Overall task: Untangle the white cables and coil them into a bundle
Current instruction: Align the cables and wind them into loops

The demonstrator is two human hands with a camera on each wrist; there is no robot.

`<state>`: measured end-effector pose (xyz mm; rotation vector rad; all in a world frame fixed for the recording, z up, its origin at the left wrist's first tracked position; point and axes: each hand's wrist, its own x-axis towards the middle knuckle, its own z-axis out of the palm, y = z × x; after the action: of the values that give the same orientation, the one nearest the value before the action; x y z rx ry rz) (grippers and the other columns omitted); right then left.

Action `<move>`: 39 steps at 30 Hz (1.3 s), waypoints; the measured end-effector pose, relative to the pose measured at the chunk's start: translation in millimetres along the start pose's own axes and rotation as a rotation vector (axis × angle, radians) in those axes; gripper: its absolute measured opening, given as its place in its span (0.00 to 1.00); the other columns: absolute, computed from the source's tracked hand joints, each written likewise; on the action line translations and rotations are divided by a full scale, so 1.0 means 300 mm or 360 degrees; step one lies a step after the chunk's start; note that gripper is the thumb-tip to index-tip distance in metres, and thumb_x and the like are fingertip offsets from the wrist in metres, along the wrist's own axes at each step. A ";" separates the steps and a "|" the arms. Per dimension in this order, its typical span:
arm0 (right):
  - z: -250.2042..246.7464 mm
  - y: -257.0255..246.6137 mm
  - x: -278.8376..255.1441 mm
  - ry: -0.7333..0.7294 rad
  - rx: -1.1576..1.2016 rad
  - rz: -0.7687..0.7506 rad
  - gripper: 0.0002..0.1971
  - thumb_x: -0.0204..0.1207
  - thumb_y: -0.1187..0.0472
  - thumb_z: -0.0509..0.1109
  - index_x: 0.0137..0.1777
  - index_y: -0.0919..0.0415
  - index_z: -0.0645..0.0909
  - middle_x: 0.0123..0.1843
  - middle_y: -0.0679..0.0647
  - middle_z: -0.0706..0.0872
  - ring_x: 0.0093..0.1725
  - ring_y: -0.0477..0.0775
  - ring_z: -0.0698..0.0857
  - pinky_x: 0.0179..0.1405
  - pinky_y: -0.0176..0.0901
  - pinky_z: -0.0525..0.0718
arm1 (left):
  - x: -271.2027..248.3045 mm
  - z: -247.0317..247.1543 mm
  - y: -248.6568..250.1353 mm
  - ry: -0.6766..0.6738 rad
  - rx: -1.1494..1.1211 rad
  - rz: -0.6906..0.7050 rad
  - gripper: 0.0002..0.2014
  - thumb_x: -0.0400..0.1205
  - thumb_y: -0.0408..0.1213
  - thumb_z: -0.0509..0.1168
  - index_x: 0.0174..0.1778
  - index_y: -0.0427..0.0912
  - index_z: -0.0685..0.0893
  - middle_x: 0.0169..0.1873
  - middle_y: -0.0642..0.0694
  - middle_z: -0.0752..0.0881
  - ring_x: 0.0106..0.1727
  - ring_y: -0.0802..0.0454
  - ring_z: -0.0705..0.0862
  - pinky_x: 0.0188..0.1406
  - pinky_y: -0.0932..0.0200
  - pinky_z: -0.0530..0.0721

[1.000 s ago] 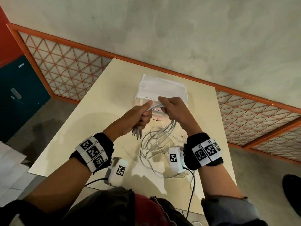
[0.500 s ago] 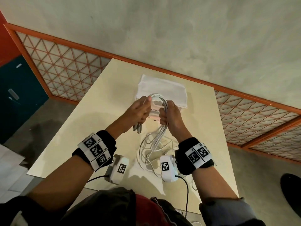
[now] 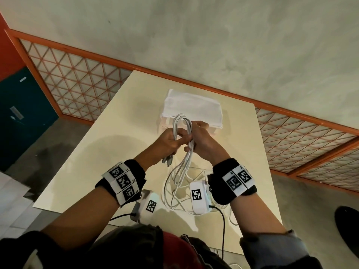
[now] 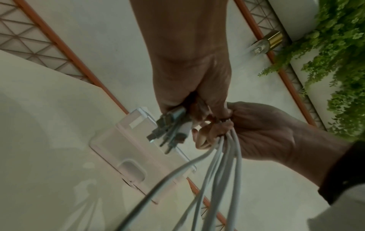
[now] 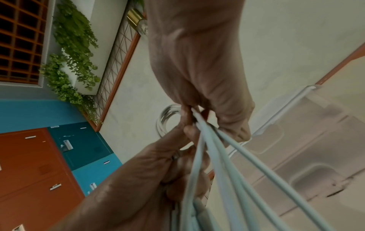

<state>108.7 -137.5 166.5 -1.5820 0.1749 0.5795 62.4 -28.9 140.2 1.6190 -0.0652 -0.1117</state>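
Several white cables (image 3: 182, 125) rise in a tall narrow loop between my two hands, held above the cream table (image 3: 101, 152). My left hand (image 3: 172, 141) grips the plug ends of the cables (image 4: 169, 131), which hang below its fist. My right hand (image 3: 200, 138) grips the other side of the loop, knuckles touching the left hand. From it the cable strands (image 5: 227, 164) run down to a loose tangle (image 3: 178, 193) lying on the table near my wrists. In the left wrist view the white cables (image 4: 223, 164) fan out toward the camera.
A clear plastic box (image 4: 126, 150) covered with a folded white cloth (image 3: 192, 108) stands at the table's far side, just beyond my hands. An orange-framed lattice panel (image 3: 77, 82) and a pale wall lie behind. Blue and orange lockers (image 5: 49, 156) stand to the left.
A second ago both hands held the cables low and flat by the box. They have since drawn together and raised the strands into an upright loop, pulling slack up from the tangle.
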 end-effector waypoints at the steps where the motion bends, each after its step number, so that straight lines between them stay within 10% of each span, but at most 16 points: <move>1: -0.003 0.002 0.000 -0.0029 0.0007 0.0014 0.10 0.86 0.52 0.52 0.60 0.54 0.57 0.37 0.57 0.79 0.20 0.48 0.76 0.18 0.37 0.72 | -0.003 0.002 0.004 0.0004 0.0016 0.0004 0.12 0.84 0.39 0.62 0.34 0.46 0.79 0.11 0.56 0.73 0.15 0.59 0.63 0.14 0.68 0.62; 10: -0.002 0.000 -0.003 -0.0013 -0.0093 0.0075 0.12 0.86 0.50 0.51 0.55 0.60 0.63 0.35 0.56 0.80 0.23 0.50 0.77 0.18 0.36 0.72 | -0.006 0.010 -0.003 -0.0109 -0.0006 -0.0103 0.08 0.84 0.39 0.62 0.42 0.42 0.82 0.20 0.56 0.77 0.19 0.59 0.64 0.20 0.66 0.65; 14: 0.023 0.019 0.013 0.0090 -0.0008 -0.0116 0.23 0.84 0.44 0.53 0.64 0.64 0.67 0.44 0.59 0.88 0.27 0.51 0.81 0.17 0.35 0.74 | 0.005 0.014 -0.011 0.0112 -0.0118 0.0010 0.10 0.85 0.38 0.61 0.38 0.44 0.80 0.16 0.55 0.78 0.16 0.60 0.65 0.17 0.68 0.65; 18: 0.016 0.039 -0.040 -0.0256 -0.0324 -0.0358 0.27 0.83 0.37 0.44 0.48 0.51 0.81 0.23 0.48 0.81 0.21 0.46 0.75 0.22 0.37 0.73 | 0.055 -0.042 -0.013 0.0550 -0.0228 0.0056 0.15 0.84 0.43 0.63 0.30 0.46 0.77 0.14 0.56 0.69 0.15 0.58 0.64 0.17 0.65 0.63; 25: 0.027 0.070 -0.034 -0.0392 -0.0612 -0.0516 0.14 0.82 0.54 0.64 0.36 0.59 0.75 0.26 0.52 0.72 0.24 0.49 0.71 0.28 0.42 0.71 | 0.075 -0.091 0.009 0.0671 -0.0229 0.0157 0.16 0.87 0.42 0.56 0.39 0.38 0.81 0.11 0.54 0.73 0.12 0.60 0.65 0.12 0.68 0.65; 32: -0.016 0.057 -0.025 -0.0512 -0.0982 -0.0553 0.10 0.84 0.55 0.59 0.42 0.57 0.73 0.32 0.51 0.80 0.37 0.53 0.86 0.46 0.46 0.77 | 0.085 -0.095 0.008 0.0807 -0.0254 0.0231 0.19 0.87 0.45 0.56 0.33 0.45 0.84 0.22 0.43 0.68 0.13 0.58 0.62 0.10 0.69 0.63; 39: 0.048 0.085 -0.079 -0.0532 -0.1287 -0.0871 0.13 0.88 0.55 0.50 0.46 0.58 0.72 0.29 0.43 0.73 0.27 0.41 0.75 0.32 0.29 0.72 | 0.113 -0.077 -0.004 0.0993 -0.0449 0.0050 0.20 0.88 0.43 0.53 0.30 0.43 0.76 0.17 0.53 0.82 0.20 0.57 0.77 0.24 0.63 0.77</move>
<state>73.2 -131.9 154.8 -2.1499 -0.8168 0.4880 98.8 -9.5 139.1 1.3095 0.3897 0.3939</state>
